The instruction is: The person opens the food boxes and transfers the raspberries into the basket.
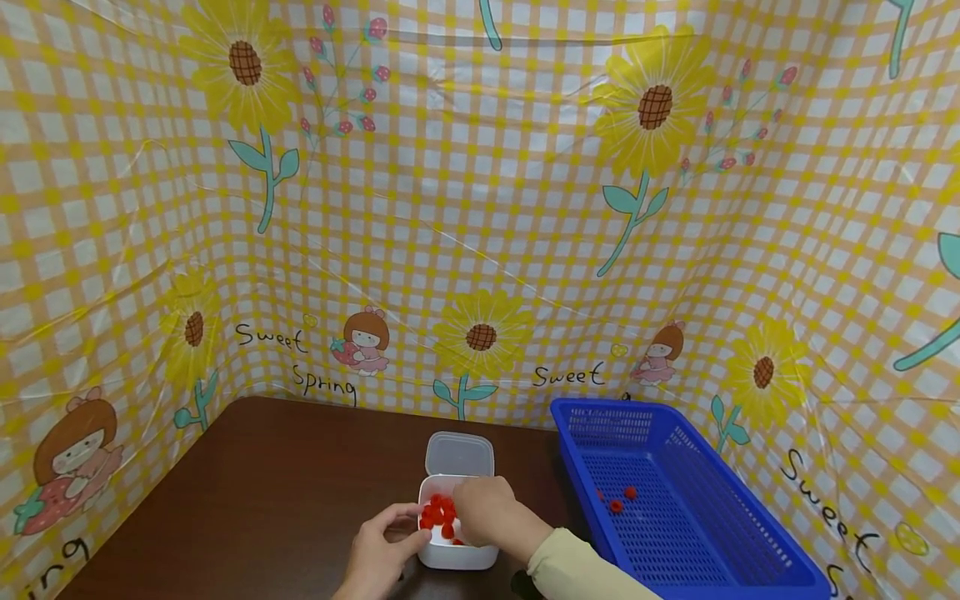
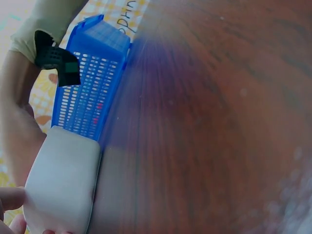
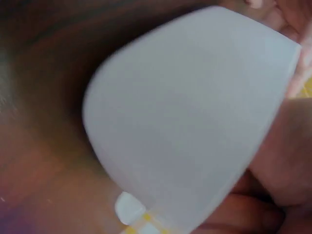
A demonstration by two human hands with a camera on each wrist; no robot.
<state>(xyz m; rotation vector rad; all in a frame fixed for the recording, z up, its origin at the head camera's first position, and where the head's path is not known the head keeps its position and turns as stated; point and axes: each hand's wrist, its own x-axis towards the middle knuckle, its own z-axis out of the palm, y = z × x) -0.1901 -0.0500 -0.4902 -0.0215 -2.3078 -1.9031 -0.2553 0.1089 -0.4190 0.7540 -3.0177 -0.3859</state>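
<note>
A small white box (image 1: 457, 557) sits on the table with its translucent lid (image 1: 460, 455) flipped back. Several small red raspberry-like pieces (image 1: 437, 510) lie inside it. My left hand (image 1: 377, 550) grips the box's left side, thumb near the front corner and fingers at the rim. From the right, my right hand (image 1: 489, 510) reaches down over the rim into the box; its fingertips are hidden in the head view. The right wrist view shows the box wall (image 3: 190, 107) close up, with curled right-hand fingers (image 3: 239, 214) behind its edge; whether they hold a piece I cannot tell.
A blue perforated basket (image 1: 750, 500) stands right of the box, a few red pieces (image 1: 617, 506) on its floor. The dark brown table (image 1: 262, 483) extends leftward. A checked sunflower cloth (image 1: 420, 208) hangs around the back and sides.
</note>
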